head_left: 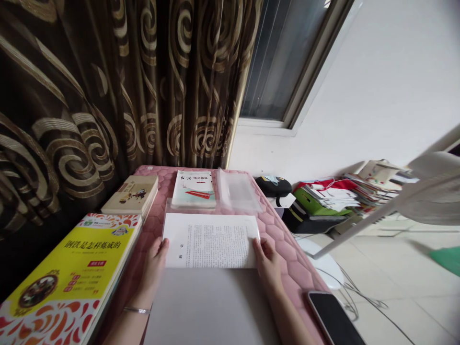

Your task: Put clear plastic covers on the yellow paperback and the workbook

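a white printed page of small, dense text lies bowed across a grey cover, both resting on a pink quilted mat. the right hand is half closed, its thumb on the page's right edge, pinching it lightly. the left hand rests slightly curved against the left edge with its fingers together; whether it grips the paper or only steadies it, i cannot tell. a silver bracelet circles the left wrist. thin paper like this fares best with a soft, even hold at both edges and no crease pressed in. beyond the page lie a clear plastic sleeve, a calligraphy practice book and a cream book. a yellow-covered book sits left of the left hand, a black smartphone lies near the right forearm, and a patterned curtain hangs behind.
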`<state>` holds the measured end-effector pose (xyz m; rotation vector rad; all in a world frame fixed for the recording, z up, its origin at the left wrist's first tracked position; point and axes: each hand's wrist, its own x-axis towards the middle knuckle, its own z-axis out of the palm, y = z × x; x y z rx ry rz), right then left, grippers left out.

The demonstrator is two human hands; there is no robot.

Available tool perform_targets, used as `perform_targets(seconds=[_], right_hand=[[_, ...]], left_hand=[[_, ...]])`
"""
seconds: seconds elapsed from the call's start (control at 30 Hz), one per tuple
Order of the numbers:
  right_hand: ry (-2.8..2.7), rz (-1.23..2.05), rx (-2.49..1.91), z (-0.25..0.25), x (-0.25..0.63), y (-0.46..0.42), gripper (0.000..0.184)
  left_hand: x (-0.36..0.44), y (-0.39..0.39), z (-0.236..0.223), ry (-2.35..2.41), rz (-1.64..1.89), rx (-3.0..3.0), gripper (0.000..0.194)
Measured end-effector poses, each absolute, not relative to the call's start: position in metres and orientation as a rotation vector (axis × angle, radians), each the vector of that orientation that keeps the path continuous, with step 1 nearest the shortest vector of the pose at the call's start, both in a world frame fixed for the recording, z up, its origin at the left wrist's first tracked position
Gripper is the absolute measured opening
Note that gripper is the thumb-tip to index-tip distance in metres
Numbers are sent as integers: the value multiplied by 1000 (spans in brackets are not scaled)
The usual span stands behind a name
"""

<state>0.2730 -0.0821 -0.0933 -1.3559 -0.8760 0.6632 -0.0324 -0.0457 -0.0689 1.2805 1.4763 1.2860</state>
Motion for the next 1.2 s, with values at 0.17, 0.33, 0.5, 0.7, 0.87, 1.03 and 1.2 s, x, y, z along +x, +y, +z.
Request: perform_targets(seconds=[0.17, 0.33, 0.5, 0.7, 0.87, 1.03, 1.2], right_hand=[[-887, 649, -1381, -93, 273, -84, 43], [-900, 630, -1388, -98, 274, -81, 45], [-915, 630, -1391, -96, 274, -82, 46], [-924, 612, -1412, -93, 273, -83, 46], [-929, 585, -1447, -98, 274, -81, 50], [-906, 615, -1407, -93, 272, -83, 47], [-907, 612, -1407, -92, 271, -84, 45]], left_hand=[[-34, -43, -73, 1466, 1255, 1274, 48], [-37, -40, -78, 1551, 1290, 1246, 49], [-35, -43, -73, 1488, 1263, 1319, 47], [-33, -42, -70, 1506, 1281, 1309, 47], [-36, -41, -73, 1485, 1293, 1233, 44], [-34, -43, -71, 1460, 1258, 1278, 45], [-33, -45, -69, 1489, 1267, 1322, 46]])
